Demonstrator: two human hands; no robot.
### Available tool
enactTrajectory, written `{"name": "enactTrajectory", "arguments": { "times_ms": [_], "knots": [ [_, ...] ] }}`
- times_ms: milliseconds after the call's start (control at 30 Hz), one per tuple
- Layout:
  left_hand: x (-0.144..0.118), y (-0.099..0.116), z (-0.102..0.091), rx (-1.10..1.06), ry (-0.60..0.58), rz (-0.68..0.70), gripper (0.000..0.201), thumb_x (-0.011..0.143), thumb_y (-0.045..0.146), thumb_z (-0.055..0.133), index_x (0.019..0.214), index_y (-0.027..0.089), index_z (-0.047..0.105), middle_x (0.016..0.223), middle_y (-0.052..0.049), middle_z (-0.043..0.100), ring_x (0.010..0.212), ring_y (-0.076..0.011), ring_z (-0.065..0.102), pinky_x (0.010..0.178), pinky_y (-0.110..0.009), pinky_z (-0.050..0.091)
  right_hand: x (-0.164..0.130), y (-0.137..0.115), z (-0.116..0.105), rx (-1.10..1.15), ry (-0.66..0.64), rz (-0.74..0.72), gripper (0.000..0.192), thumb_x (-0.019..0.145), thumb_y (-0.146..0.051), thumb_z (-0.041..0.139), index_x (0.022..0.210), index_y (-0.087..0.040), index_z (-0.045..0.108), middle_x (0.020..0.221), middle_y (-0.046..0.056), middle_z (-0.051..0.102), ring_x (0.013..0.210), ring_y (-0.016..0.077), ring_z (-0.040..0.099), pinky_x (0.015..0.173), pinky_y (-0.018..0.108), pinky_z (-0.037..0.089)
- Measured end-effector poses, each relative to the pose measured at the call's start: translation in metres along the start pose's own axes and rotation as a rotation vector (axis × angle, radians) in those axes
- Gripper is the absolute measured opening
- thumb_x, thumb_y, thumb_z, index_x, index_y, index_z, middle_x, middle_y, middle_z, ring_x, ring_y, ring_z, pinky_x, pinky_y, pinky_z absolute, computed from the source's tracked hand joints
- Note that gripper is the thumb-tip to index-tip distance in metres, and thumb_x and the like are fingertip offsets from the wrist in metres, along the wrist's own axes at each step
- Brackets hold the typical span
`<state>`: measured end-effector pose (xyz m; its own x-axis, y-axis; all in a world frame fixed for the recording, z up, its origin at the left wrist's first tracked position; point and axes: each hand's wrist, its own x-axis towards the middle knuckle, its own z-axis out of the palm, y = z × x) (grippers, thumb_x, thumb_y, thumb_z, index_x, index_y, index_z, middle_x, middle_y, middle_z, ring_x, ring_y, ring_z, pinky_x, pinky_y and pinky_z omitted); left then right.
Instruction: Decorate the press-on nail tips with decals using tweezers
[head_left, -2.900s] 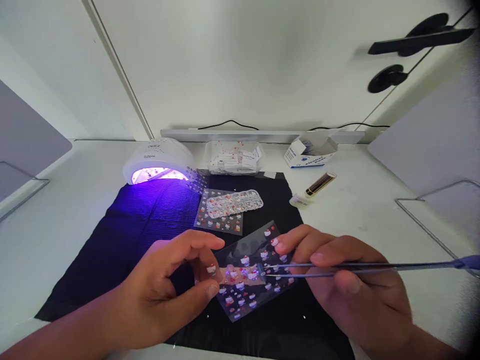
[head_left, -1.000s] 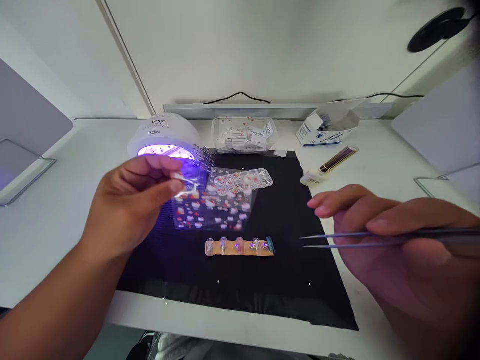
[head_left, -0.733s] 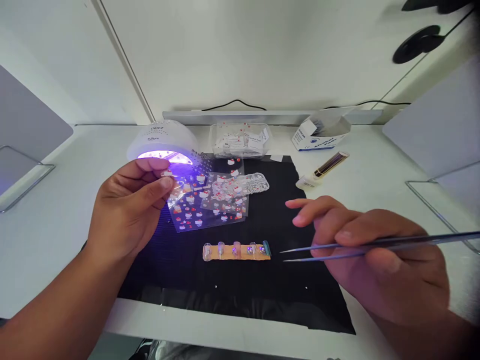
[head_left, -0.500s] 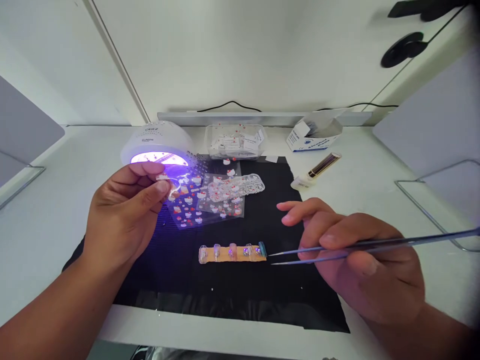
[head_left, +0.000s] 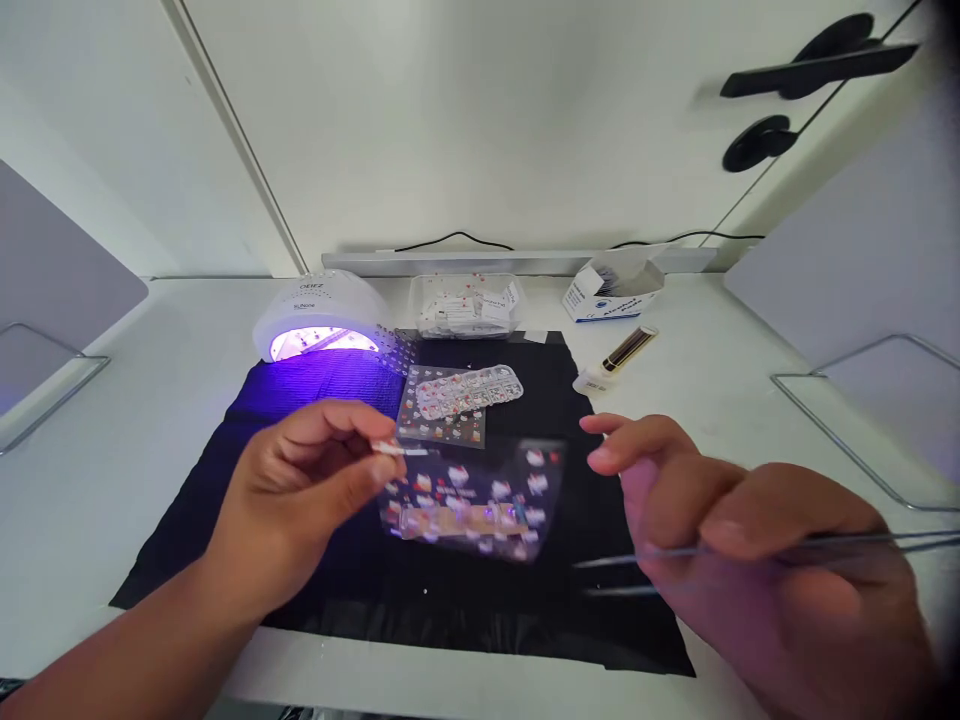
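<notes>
Between thumb and fingers, my left hand (head_left: 300, 510) pinches one edge of a clear sticker sheet (head_left: 517, 475) printed with small white-and-red cat figures. Through the sheet I see a tan strip (head_left: 465, 520) carrying several press-on nails, some with shiny gems. My right hand (head_left: 750, 540) grips a pair of tweezers (head_left: 637, 575), blurred, their tips apart with nothing visible between them, just right of the sheet. Farther back on the black mat (head_left: 352, 590), a clear rhinestone case (head_left: 495, 385) overlaps a second sticker sheet (head_left: 442, 430).
A white nail lamp (head_left: 322, 300) glows purple at the back left. Behind the mat stand a clear plastic tub (head_left: 465, 310) of packets and an alcohol pad box (head_left: 615, 290). A gold-capped bottle (head_left: 622, 355) lies to the right. Wire stands (head_left: 862, 360) flank the table.
My left hand has moved right and toward me, and the sticker sheet now hangs over the nail strip. My right hand and the tweezers have shifted right and lower; the camera view has also shifted.
</notes>
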<state>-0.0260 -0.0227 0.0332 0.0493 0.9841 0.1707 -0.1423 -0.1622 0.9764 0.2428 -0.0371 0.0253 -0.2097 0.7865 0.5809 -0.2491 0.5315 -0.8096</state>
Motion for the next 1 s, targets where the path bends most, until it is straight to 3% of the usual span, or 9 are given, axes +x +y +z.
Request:
{"name": "enactTrajectory", "arguments": {
  "times_ms": [133,200,433,633,700,900,1000],
  "knots": [
    [-0.017,0.001,0.011,0.057,-0.213,-0.078,0.023,0.081,0.009,0.074,0.092,0.028,0.077,0.078,0.002,0.069,0.069,-0.0081,0.064,0.063,-0.013,0.055,-0.009,-0.002,0.002,0.042,-0.037,0.027,0.019,0.095,-0.044,0.058,0.101,-0.031,0.07,0.071,-0.003,0.071,0.08,0.0212,0.065,0.11,0.046,0.039],
    [-0.02,0.0,0.015,0.066,-0.242,-0.099,0.022,0.082,0.009,0.072,0.093,0.028,0.077,0.078,0.002,0.068,0.069,-0.0087,0.062,0.063,-0.014,0.055,-0.008,-0.002,0.004,0.006,-0.107,0.033,0.018,0.095,-0.044,0.058,0.1,-0.031,0.069,0.071,-0.003,0.072,0.079,0.0208,0.065,0.108,0.044,0.041],
    [-0.019,-0.008,0.016,-0.009,0.057,-0.083,0.015,0.079,0.018,0.079,0.091,0.027,0.076,0.076,0.001,0.068,0.066,-0.0103,0.062,0.062,-0.018,0.054,-0.002,0.006,0.01,-0.08,-0.087,-0.002,0.015,0.095,-0.038,0.057,0.1,-0.03,0.069,0.068,-0.001,0.07,0.087,0.0226,0.065,0.111,0.047,0.037],
    [-0.02,-0.009,0.018,-0.065,0.08,-0.035,0.014,0.08,0.02,0.08,0.092,0.027,0.075,0.078,0.002,0.071,0.07,-0.0113,0.067,0.067,-0.019,0.057,-0.003,0.021,0.018,0.033,-0.069,-0.106,0.018,0.094,-0.029,0.057,0.105,-0.023,0.07,0.067,0.003,0.067,0.079,0.0218,0.065,0.083,0.042,0.055],
    [-0.019,-0.008,0.016,-0.048,0.026,-0.056,0.012,0.08,0.02,0.08,0.09,0.026,0.074,0.077,0.001,0.069,0.069,-0.0112,0.065,0.066,-0.019,0.055,-0.002,0.023,0.019,0.06,-0.011,-0.129,0.019,0.094,-0.027,0.057,0.105,-0.02,0.071,0.07,0.005,0.067,0.083,0.0222,0.066,0.08,0.04,0.056],
    [-0.011,-0.009,0.006,0.036,-0.394,-0.053,0.011,0.085,0.02,0.073,0.085,0.02,0.062,0.077,-0.002,0.064,0.075,-0.015,0.059,0.071,-0.027,0.05,0.001,0.02,0.018,0.106,-0.019,-0.112,0.02,0.094,-0.025,0.056,0.104,-0.019,0.073,0.071,0.005,0.068,0.081,0.0205,0.065,0.075,0.038,0.056],
    [-0.008,-0.01,0.004,0.079,-0.384,-0.072,0.017,0.085,0.021,0.073,0.08,0.019,0.057,0.074,-0.002,0.061,0.072,-0.0146,0.056,0.068,-0.027,0.047,0.002,0.02,0.017,0.095,-0.056,-0.099,0.02,0.094,-0.025,0.057,0.105,-0.019,0.073,0.071,0.006,0.069,0.081,0.0211,0.064,0.076,0.039,0.055]
  ]
}}
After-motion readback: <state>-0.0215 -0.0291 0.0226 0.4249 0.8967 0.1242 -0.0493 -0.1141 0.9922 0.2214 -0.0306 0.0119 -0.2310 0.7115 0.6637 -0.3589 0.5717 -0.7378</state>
